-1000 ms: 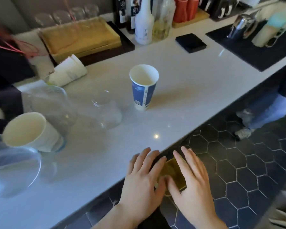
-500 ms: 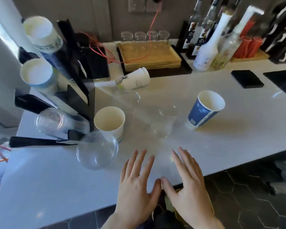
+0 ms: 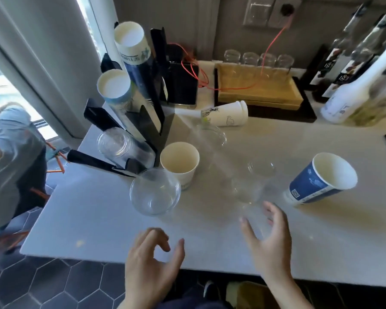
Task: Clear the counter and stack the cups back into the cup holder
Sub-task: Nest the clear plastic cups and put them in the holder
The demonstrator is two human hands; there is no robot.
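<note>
Both hands lifted off the counter (image 3: 98, 219) edge: left hand (image 3: 152, 259) loosely curled, empty; right hand (image 3: 269, 239) spread, nearing clear cup (image 3: 253, 184). First pickup starting; nothing stacked yet.

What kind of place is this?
Likely a café or drinks bar counter: a cup holder stocked with paper and clear cups, syrup-style bottles along the back wall, loose takeaway cups on the counter.

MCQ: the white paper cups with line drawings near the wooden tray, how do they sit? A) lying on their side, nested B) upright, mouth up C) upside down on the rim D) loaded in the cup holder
A: the white paper cups lie on their side on the counter in front of the wooden tray, one nested in another, outside the cup holder.
</note>
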